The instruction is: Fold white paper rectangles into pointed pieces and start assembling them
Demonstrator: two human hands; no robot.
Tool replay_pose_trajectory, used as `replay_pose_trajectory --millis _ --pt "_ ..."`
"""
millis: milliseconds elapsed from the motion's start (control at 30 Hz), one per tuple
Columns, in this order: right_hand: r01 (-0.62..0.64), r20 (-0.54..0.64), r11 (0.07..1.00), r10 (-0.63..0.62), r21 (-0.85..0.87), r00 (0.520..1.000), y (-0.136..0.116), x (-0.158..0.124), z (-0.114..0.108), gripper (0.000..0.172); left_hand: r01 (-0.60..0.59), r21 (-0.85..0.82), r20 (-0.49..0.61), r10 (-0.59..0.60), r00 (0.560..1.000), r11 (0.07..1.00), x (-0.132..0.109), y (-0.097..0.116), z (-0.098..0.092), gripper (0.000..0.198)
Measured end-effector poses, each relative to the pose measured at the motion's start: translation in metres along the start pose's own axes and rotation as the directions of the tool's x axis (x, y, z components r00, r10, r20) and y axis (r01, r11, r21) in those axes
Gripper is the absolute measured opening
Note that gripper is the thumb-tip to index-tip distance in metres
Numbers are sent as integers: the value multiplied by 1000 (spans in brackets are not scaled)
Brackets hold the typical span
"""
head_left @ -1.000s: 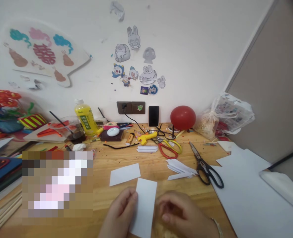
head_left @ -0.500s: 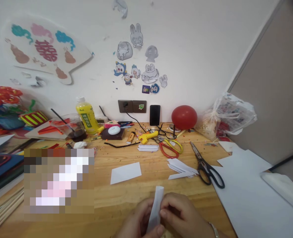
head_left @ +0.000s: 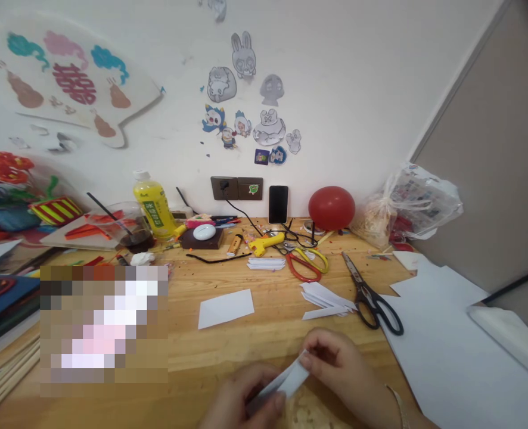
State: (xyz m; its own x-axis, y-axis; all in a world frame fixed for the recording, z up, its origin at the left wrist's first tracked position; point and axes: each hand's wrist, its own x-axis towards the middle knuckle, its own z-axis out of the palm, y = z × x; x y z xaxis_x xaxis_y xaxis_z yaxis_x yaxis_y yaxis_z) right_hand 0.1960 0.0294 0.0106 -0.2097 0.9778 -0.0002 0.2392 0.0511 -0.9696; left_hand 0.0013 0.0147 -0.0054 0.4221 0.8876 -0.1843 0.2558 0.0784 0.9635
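Observation:
Between my two hands is a folded strip of white paper (head_left: 292, 379), tilted with its far end up to the right. My left hand (head_left: 250, 396) grips its lower part, the thumb lying on top. At the upper end, the thumb and fingers of my right hand (head_left: 335, 363) pinch the strip's edge. Beyond the hands, a flat white paper rectangle (head_left: 226, 308) lies on the wooden table (head_left: 188, 357). A loose pile of folded paper strips (head_left: 326, 299) rests ahead of my right hand, and a neat stack of strips (head_left: 266, 263) sits farther back.
Black-handled scissors (head_left: 373, 304) lie right of the pile, touching large white sheets (head_left: 465, 351). Red-and-yellow-handled scissors (head_left: 306, 265), a yellow glue gun (head_left: 266, 243), a phone (head_left: 278, 204) and a red balloon (head_left: 332, 207) are behind. A yellow drink bottle (head_left: 154, 205) and wooden sticks (head_left: 9, 381) are left.
The strip has turned from nearly upright to slanting right. My right hand has moved up and right to its far end, while my left hand keeps holding the lower part.

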Motion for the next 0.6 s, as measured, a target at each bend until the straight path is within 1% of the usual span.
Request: replay_pose_trajectory --millis 133,267,333,400,467,600 --pt "-54 -130 994 42 -90 991 0 1 -4 22 2 -7 -125 -2 992 1000 2 3 -13 12" --pt "-75 -149 988 55 -137 987 -1 2 -6 22 25 -31 -252 -33 967 999 3 14 -20 16" --pt "-78 -141 988 59 -130 988 -1 2 -6 22 34 -25 -290 -40 956 999 2 18 -20 17" --pt "-81 -136 988 63 -130 989 -1 2 -7 21 38 -15 -299 -41 953 999 2 19 -19 17" --pt "-90 -138 986 70 -142 988 0 1 -8 21 41 -16 -285 -44 957 999 1 18 -19 17" --pt "-112 -133 984 93 -138 987 1 1 -8 23 48 -47 -277 -59 959 998 1 17 -18 17"
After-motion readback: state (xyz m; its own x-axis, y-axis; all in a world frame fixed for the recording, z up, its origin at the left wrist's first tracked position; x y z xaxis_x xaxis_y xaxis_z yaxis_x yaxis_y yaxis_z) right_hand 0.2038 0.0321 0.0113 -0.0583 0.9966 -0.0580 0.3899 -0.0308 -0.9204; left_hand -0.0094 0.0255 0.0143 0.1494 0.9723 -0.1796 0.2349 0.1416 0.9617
